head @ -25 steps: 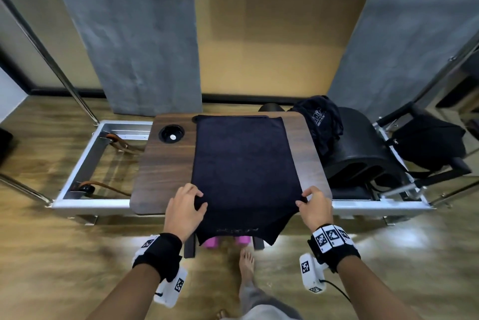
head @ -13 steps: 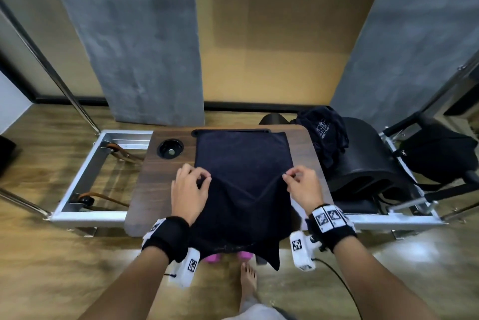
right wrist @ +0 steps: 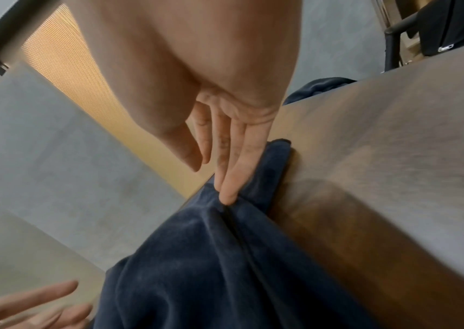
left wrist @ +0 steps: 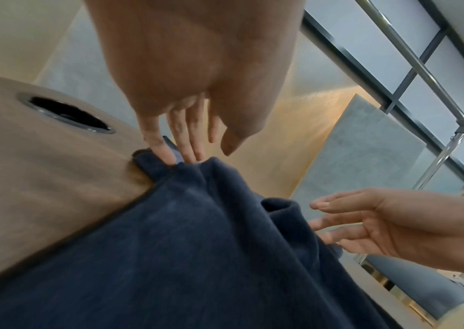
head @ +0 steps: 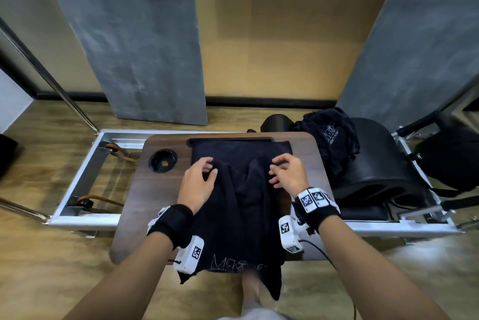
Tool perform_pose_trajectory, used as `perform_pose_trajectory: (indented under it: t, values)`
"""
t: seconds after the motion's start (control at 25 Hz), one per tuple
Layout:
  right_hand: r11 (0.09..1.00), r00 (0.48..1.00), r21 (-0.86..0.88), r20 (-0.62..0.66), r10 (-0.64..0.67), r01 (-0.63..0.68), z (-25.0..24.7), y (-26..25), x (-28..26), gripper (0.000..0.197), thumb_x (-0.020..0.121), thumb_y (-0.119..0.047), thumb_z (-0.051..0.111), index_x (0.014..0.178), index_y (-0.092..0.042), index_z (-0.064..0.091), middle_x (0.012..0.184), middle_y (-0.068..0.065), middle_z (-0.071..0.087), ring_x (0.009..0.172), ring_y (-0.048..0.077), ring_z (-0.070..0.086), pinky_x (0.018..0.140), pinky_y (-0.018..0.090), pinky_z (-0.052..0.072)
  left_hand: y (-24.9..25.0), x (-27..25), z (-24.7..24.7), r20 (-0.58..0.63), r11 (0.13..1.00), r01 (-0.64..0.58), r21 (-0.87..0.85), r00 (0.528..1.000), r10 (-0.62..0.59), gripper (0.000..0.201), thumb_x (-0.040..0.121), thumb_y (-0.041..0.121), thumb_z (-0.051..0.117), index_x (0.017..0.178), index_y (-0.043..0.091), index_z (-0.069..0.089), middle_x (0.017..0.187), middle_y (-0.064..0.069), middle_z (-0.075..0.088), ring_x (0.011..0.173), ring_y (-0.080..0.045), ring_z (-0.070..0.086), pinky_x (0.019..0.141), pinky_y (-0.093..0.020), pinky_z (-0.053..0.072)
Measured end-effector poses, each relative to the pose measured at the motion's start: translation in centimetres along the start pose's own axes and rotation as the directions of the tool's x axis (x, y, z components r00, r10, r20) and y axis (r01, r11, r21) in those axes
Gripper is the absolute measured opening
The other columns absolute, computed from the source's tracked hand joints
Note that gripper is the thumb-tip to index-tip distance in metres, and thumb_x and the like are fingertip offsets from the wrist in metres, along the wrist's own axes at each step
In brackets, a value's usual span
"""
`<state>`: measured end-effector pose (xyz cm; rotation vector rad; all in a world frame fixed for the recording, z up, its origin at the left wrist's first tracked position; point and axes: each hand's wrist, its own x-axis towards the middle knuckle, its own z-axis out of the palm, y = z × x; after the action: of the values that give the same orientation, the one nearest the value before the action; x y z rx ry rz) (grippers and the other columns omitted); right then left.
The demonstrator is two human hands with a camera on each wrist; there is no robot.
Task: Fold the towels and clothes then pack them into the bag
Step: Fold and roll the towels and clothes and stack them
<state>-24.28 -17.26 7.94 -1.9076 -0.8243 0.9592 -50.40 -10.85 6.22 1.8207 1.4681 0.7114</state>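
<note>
Both hands have carried the dark towel forward over the tabletop. Left hand and right hand have let go, fingers loose and apart.

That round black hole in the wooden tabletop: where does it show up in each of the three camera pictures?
Head: the round hole sits in the tabletop's far left part, left of the dark towel and beyond the left hand.
Left wrist: upper left, left of the fingers.
Right wrist: not in it.
Shared landmark: the dark towel, in all three.
</note>
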Motion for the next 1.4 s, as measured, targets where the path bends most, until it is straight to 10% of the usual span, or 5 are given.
perform_pose_trajectory:
  t: [0.28, 0.52, 0.96, 1.2, 1.4]
  values:
    - [0.921, 0.989, -0.377, 0.07, 0.131, -0.096, -1.9, 6.6, -7.0, 0.035, 0.08, -0.037, 0.087, 0.087, -0.011, 0.064, 0.062, 0.006, 0.069, 0.032, 0.01, 0.053, 0.035, 0.02, 0.038, -4.4, -7.3, -1.2, 0.03, 0.969, 0.21, 0.133, 0.976, -0.216, 0.023, 0.084, 0.039, 0.087, 0.092, 0.028, 0.069, 0.075, 0.01, 0.065, 0.079, -0.018, 0.069, 0.078, -0.041, 0.059]
    - [0.979, 0.997, -0.196, 0.025, 0.07, -0.064, -1.9, 6.7, -8.9, 0.017, 0.097, -0.019, 0.068, 0.087, -0.009, 0.058, 0.051, 0.01, 0.066, 0.033, 0.021, 0.052, 0.035, 0.023, 0.039, -3.5, -8.8, -2.7, -0.086, 0.965, 0.235, 0.113, 0.97, -0.227, 0.016, 0.088, 0.016, 0.072, 0.074, 0.024, 0.07, 0.07, 0.001, 0.071, 0.082, -0.032, 0.072, 0.079, -0.046, 0.06]
    - [0.858, 0.989, -0.493, -0.046, 0.141, -0.145, -1.6, 7.8, -12.3, 0.025, 0.084, -0.032, 0.079, 0.092, -0.019, 0.059, 0.076, 0.007, 0.073, 0.043, 0.022, 0.068, 0.055, 0.039, 0.062, -2.8, -12.1, -1.7, 0.002, 0.883, 0.34, 0.323, 0.933, -0.36, 0.025, 0.098, 0.036, 0.071, 0.117, 0.02, 0.068, 0.126, -0.012, 0.069, 0.12, -0.038, 0.065, 0.097, -0.041, 0.05]
    - [0.991, 0.954, 0.047, -0.267, 0.133, -0.124, -3.6, 6.2, -11.7, 0.012, 0.093, -0.005, 0.072, 0.103, -0.003, 0.064, 0.095, 0.029, 0.071, 0.059, 0.033, 0.068, 0.06, 0.043, 0.063, -2.5, -11.4, -2.1, -0.1, 0.922, 0.342, -0.182, 0.926, -0.363, 0.002, 0.103, 0.013, 0.059, 0.104, 0.014, 0.059, 0.095, -0.019, 0.077, 0.081, -0.03, 0.077, 0.088, -0.054, 0.062]
    - [0.99, 0.94, -0.107, -0.316, -0.126, 0.096, -4.2, 6.5, -13.6, 0.018, 0.088, 0.001, 0.075, 0.099, -0.01, 0.067, 0.091, 0.011, 0.072, 0.079, 0.02, 0.07, 0.066, 0.019, 0.055, -3.6, -12.6, -2.3, 0.032, 0.98, 0.073, -0.184, 0.997, -0.068, 0.058, 0.099, 0.007, 0.07, 0.15, 0.016, 0.045, 0.143, 0.007, 0.05, 0.134, -0.012, 0.048, 0.113, -0.034, 0.044]
